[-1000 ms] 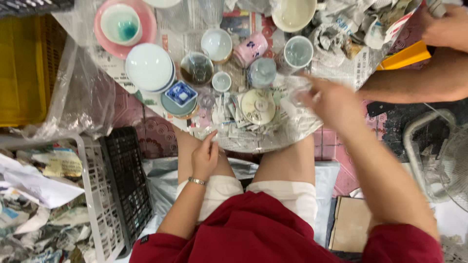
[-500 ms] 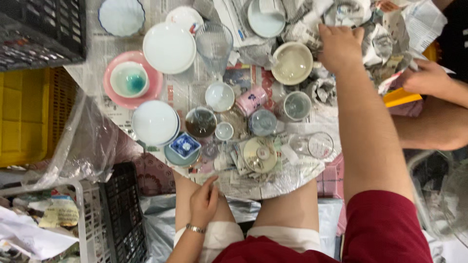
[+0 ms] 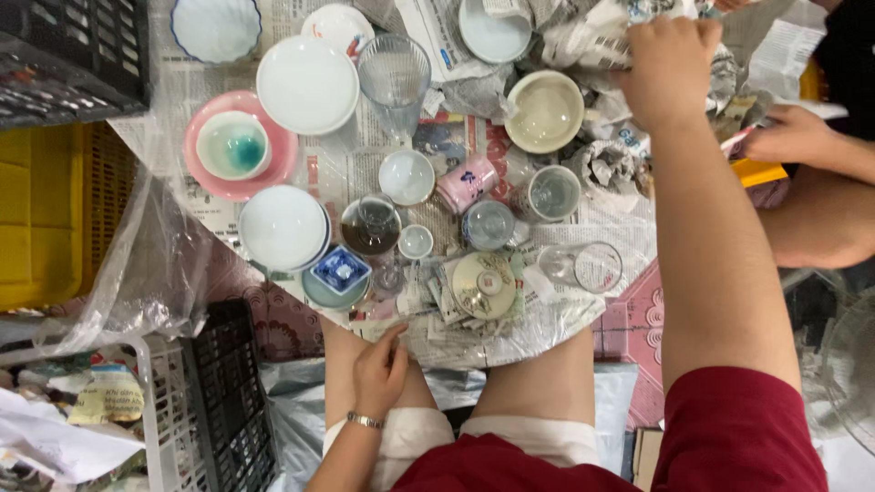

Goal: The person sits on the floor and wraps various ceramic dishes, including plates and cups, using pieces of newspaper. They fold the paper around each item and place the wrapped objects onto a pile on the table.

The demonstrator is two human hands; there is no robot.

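right hand [image 3: 668,62]: closed on crumpled newspaper wad [image 3: 597,41], far side
left hand [image 3: 380,369]: loose, empty, on thigh
in between: glass tumbler [image 3: 395,73], cream bowl [image 3: 544,111], glossy ceramic cups

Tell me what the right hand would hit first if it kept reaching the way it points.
Probably nothing new: the right hand already rests on the crumpled newspaper at the table's far side. Depth beyond it is unclear.
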